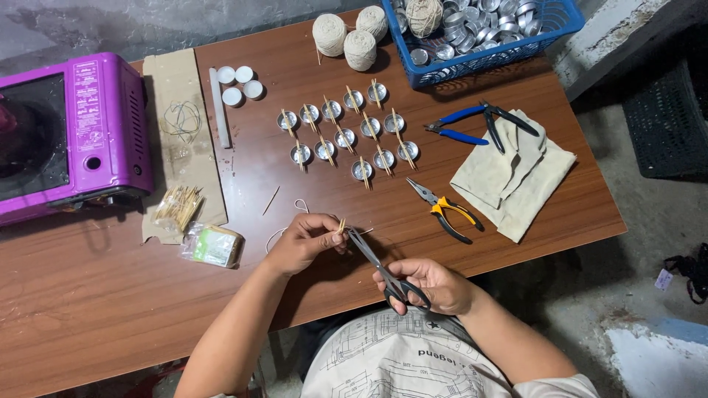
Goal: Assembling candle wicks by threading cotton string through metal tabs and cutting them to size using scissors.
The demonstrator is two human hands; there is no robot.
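The left hand (306,239) pinches a short wooden stick (341,225) with string between thumb and fingertips, just below the frame's centre. The right hand (424,286) has its fingers curled through the handles of scissors (376,262), whose blades point up-left and reach the stick. Above, in the middle of the table (88,295), stand rows of small metal cups (346,136), each with a stick laid across its rim. A blue basket (509,51) at the top holds many empty metal cups and a ball of string (423,15). Three more string balls (350,35) sit left of it. Two pliers (450,210) lie right of centre by a cloth (512,173).
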